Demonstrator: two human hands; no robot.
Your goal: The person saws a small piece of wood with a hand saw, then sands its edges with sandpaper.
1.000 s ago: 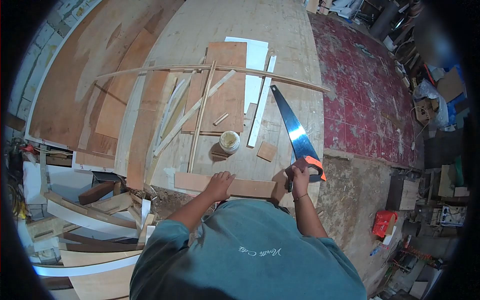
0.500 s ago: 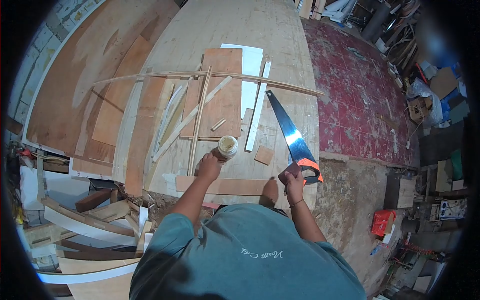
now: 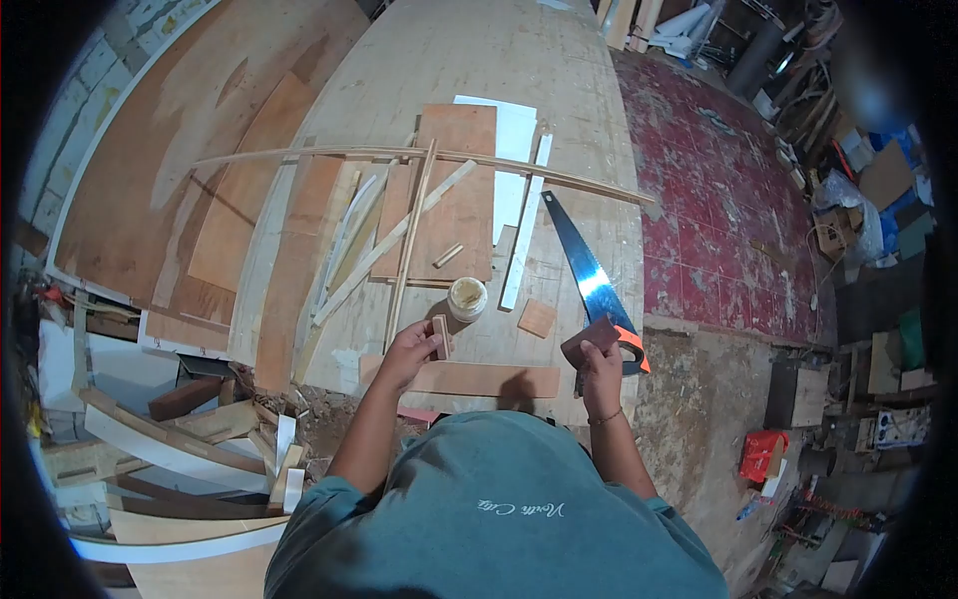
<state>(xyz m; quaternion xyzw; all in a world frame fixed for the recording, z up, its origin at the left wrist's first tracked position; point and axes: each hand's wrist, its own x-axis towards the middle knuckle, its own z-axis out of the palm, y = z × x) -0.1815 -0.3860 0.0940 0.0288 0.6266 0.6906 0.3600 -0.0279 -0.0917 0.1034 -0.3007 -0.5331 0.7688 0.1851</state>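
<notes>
A small wooden block [image 3: 441,337] is pinched between the thumb and fingers of my left hand [image 3: 409,357], above the front of the table. My right hand [image 3: 601,377] grips a dark brown piece of sandpaper [image 3: 589,340], held just in front of the handsaw's orange and black handle. The handsaw [image 3: 587,268] lies on the table, its blade pointing away. Beyond my left hand stands an open white jar [image 3: 467,299] with pale contents. A flat wooden strip [image 3: 489,379] lies crosswise below both hands. Between jar and saw rests a square wooden piece [image 3: 537,318].
Long thin wooden strips [image 3: 559,178] cross a brown board [image 3: 461,200] and white sheets [image 3: 514,190] on the plywood table [image 3: 429,60]. A short stick [image 3: 448,256] lies on the board. Curved offcuts [image 3: 180,439] are heaped at left. Red flooring [image 3: 709,200] lies to the right.
My left hand has moved back from beside the jar, and the wooden block now shows upright in its fingers. The sandpaper in my right hand is turned more into view.
</notes>
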